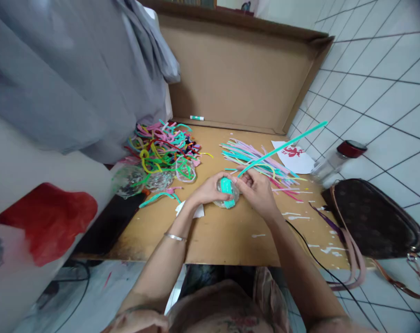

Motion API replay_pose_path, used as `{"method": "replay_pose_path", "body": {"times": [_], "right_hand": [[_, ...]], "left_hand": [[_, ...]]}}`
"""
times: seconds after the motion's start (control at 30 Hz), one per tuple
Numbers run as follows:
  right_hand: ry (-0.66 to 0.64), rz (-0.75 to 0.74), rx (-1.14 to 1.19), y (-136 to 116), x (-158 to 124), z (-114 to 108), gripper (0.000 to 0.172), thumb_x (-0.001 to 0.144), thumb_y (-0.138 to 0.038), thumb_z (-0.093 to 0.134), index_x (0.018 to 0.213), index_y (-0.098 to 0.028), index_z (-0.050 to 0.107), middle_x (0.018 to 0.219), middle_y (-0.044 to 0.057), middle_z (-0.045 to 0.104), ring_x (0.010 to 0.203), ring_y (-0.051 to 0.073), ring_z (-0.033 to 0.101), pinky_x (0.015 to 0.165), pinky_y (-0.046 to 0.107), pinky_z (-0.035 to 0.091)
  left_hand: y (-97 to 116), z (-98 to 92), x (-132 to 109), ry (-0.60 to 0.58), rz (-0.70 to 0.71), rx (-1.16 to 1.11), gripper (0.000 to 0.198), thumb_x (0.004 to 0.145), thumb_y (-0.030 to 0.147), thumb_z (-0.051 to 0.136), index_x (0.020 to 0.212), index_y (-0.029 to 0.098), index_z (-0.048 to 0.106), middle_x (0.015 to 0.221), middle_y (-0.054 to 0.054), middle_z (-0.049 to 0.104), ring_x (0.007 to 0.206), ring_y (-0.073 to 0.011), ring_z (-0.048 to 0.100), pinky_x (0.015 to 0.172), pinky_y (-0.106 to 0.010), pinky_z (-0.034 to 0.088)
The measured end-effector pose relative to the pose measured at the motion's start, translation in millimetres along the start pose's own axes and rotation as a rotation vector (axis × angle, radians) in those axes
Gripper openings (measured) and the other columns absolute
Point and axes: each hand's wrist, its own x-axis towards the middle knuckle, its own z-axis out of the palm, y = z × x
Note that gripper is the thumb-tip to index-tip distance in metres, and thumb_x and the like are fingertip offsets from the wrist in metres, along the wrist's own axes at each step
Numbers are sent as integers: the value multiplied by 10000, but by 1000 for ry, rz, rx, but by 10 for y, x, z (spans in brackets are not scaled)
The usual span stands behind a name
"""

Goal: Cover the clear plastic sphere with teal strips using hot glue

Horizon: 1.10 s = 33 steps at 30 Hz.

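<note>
My left hand (pixel 209 190) is closed around a small, clear, round plastic piece (pixel 227 193), with bands of teal fuzzy stem across its top. In a pinch, my right hand (pixel 259 193) holds a long teal pipe cleaner (pixel 286 145), right beside the clear piece. The stem's free end points up and to the right; its lower end is hidden at the fingers. Behind my right hand lies a spread of straight pipe cleaners (pixel 244 150) in pink, teal and yellow. A scrap of white paper (pixel 197 211) lies under my left wrist.
At the left is a heap of bent, colourful pipe cleaners (pixel 161 143) beside clear plastic pieces (pixel 160 179). Cardboard (pixel 240 74) stands behind the table. On the right are a jar with a red lid (pixel 331 162), a brown bag (pixel 372 219) and a black cable (pixel 312 252).
</note>
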Motion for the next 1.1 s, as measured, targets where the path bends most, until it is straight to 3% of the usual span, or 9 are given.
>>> {"method": "replay_pose_path", "body": {"times": [0.13,0.43,0.73,1.1], "right_hand": [[-36,-24,-15,44,35,10,245,818,-347,493,792,-171,663,608,1,583,567,127,505,568,248,371],[107,32,77,322,-107,125,129,758,-277,538,784,-196,636,626,-2,631,525,134,532,560,267,405],[206,4,239,389,-157,301,95,768,-225,558,791,-231,650,777,0,690,770,168,620,714,297,476],[142,-11,257,506,-158,352,99,777,-228,566,818,-252,654,849,-1,710,878,201,637,828,362,479]], "left_hand": [[-22,-3,5,1,11,-4,558,596,280,732,1110,181,538,989,6,603,864,-159,556,793,-256,465],[-8,-30,-2,-10,-40,-33,547,595,280,726,1095,185,527,931,17,585,796,-136,542,720,-233,458],[20,-46,-6,-30,-36,-84,538,582,255,724,1075,179,522,936,17,550,792,-121,506,728,-220,440],[-14,-59,0,-25,-23,-108,518,605,280,725,1070,183,518,929,20,557,789,-119,507,721,-223,433]]}}
